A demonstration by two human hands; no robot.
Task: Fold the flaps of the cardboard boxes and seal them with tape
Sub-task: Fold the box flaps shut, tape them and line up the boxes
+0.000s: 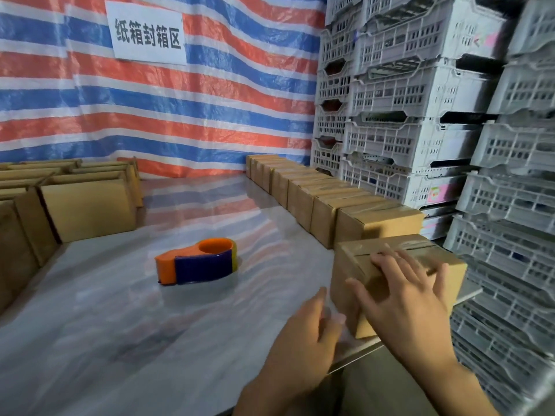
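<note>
A small taped cardboard box (360,262) sits at the table's right edge, at the near end of a row of sealed boxes (327,199). My right hand (399,292) lies flat on its top and front with fingers spread. Just left of the box's near corner is my left hand (303,340), fingers loosely bent and touching the box's lower left side; it grips nothing. An orange and blue tape dispenser (195,261) lies on the table to the left, apart from both hands.
Unsealed boxes with raised flaps (87,205) crowd the left side of the plastic-covered table (120,325). Stacked white plastic crates (450,115) rise right behind the box row. A striped tarp with a paper sign hangs at the back.
</note>
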